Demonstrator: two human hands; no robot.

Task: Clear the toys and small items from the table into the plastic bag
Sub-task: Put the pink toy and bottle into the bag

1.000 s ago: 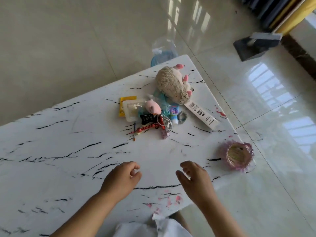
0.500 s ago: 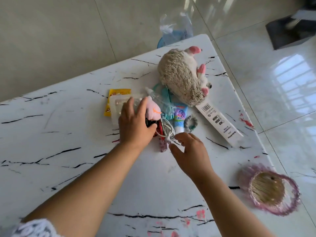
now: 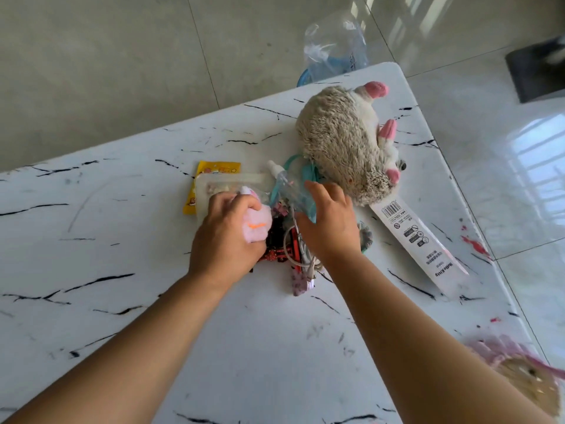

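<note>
My left hand [image 3: 226, 237] grips a small pink plush toy [image 3: 258, 223] at the heap of small items on the marble table [image 3: 122, 270]. My right hand [image 3: 331, 223] reaches over the heap with fingers spread, touching a clear pouch with teal cord [image 3: 290, 186]. Under the hands lie a red-and-black toy [image 3: 278, 243] and a white cable [image 3: 293, 255]. A plush hedgehog [image 3: 348, 142] lies just beyond my right hand. A clear plastic bag [image 3: 333, 53] shows past the table's far edge.
A yellow snack packet [image 3: 211, 175] and a clear packet [image 3: 223, 185] lie left of the heap. A long white barcode package [image 3: 419, 243] lies to the right. A pink-rimmed woven basket [image 3: 532, 381] sits at the near right corner. Glossy tiled floor surrounds the table.
Both hands moved from the near edge into the heap. My left hand closed round the pink plush; my right hand moved further forward over the pouch. The camera came closer.
</note>
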